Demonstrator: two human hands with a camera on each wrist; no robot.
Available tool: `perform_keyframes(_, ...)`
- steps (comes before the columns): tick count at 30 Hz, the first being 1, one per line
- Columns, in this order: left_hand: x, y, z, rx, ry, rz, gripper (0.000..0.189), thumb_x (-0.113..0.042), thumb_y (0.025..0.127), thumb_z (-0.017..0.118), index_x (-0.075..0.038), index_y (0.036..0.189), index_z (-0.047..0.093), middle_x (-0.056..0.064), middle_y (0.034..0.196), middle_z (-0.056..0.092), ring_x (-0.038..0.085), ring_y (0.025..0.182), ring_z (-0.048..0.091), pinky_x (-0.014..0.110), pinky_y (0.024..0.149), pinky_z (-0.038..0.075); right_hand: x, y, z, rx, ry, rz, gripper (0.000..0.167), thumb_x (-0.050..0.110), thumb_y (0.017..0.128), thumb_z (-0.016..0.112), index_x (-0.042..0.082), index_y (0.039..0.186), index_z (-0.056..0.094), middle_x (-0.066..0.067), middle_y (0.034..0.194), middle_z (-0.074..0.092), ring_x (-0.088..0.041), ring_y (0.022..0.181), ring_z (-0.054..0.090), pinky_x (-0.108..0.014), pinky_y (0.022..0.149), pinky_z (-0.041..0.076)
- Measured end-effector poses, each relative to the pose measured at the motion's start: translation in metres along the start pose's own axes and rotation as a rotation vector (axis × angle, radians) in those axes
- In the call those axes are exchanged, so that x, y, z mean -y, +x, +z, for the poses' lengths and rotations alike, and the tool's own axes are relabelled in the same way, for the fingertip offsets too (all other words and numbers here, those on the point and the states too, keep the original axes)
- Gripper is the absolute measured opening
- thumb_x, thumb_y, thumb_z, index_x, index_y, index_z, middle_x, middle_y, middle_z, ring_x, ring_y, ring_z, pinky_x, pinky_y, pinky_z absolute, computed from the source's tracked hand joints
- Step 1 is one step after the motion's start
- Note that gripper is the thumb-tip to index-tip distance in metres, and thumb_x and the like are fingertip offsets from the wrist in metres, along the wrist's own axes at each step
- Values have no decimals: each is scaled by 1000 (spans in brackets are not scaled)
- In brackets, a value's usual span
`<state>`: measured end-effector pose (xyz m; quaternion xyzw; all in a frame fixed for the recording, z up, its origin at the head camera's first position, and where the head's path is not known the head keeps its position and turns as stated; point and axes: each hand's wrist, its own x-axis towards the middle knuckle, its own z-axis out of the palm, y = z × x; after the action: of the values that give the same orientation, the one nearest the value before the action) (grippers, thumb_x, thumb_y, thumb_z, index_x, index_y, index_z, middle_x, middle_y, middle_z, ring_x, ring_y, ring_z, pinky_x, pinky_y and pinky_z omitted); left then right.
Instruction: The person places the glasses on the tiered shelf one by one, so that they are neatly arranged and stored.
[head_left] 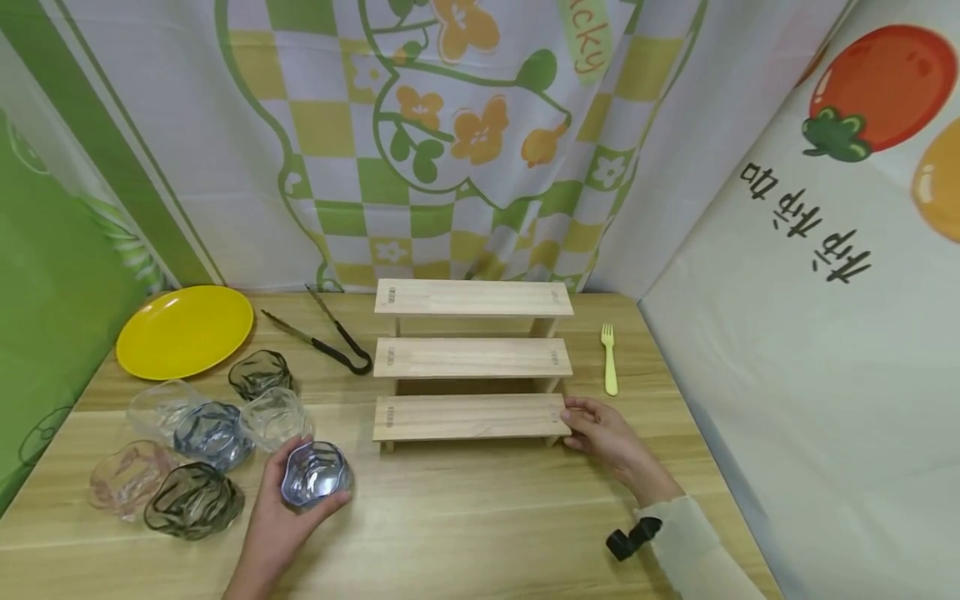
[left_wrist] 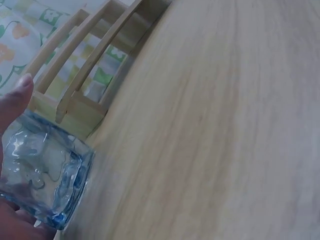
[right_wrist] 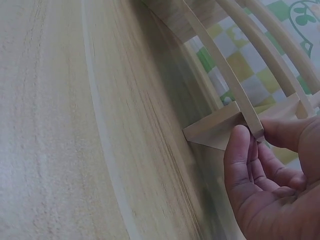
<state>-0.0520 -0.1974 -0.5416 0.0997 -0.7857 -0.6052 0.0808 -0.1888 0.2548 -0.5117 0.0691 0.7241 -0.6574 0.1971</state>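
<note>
Hands [head_left: 276,515] [head_left: 613,443]: left grips glass [head_left: 313,475], right pinches shelf [head_left: 465,418].

left hand [head_left: 279,515] holds blue glass [head_left: 317,477], right hand [head_left: 606,437] pinches shelf [head_left: 468,417].

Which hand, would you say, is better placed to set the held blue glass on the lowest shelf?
Probably the left hand: it grips the blue glass near the lowest shelf, while the right hand pinches that shelf's end.

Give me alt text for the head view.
A person's left hand holds a bluish glass while the right hand grips the lowest shelf of a three-tier wooden stand. Six other glasses, a yellow plate and tongs are to the stand's left, a yellow fork to its right.
</note>
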Motion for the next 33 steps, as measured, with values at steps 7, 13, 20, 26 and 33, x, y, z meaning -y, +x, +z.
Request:
perform_keyframes(7, 0, 6, 1, 12, 23, -14, 100, -16, 69, 96, -23, 153, 41, 2, 150, 45, 28, 133, 43, 44, 106, 38, 1, 1, -1, 0, 6, 4, 48, 14, 105, 59, -8, 144, 41, -18, 125, 58, -18, 99, 61, -27, 79, 57)
perform_keyframes(13, 4, 10, 1, 39, 1, 3, 108, -10, 66, 97, -19, 156, 38, 4, 155, 42, 26, 136, 39, 42, 113, 32, 2, 1, -1, 6, 16, 0, 49, 14, 106, 58, -7, 145, 40, -19, 126, 57, -18, 99, 62, -28, 79, 57)
perform_keyframes(20, 7, 7, 1, 31, 44, -10, 99, -17, 68, 97, -22, 153, 45, 4, 147, 50, 20, 129, 46, 17, 100, 35, -3, 1, -4, 15, 30, 9, 49, 15, 105, 59, -7, 145, 41, -16, 122, 59, -18, 95, 62, -27, 78, 57)
perform_keyframes(26, -8, 11, -5, 78, 62, 49, 93, -19, 72, 95, -19, 151, 46, 4, 145, 52, 16, 126, 49, 13, 97, 38, -5, 2, -4, 17, 37, 8, 49, 15, 105, 60, -6, 144, 42, -17, 122, 58, -18, 96, 62, -27, 79, 57)
perform_keyframes(33, -67, 40, -1, 172, -17, 236, 86, -5, 73, 93, -16, 147, 52, 5, 139, 57, 21, 124, 52, 30, 103, 42, -3, 2, -6, 33, 42, 8, 49, 15, 105, 59, -7, 145, 40, -16, 124, 58, -17, 100, 62, -27, 80, 56)
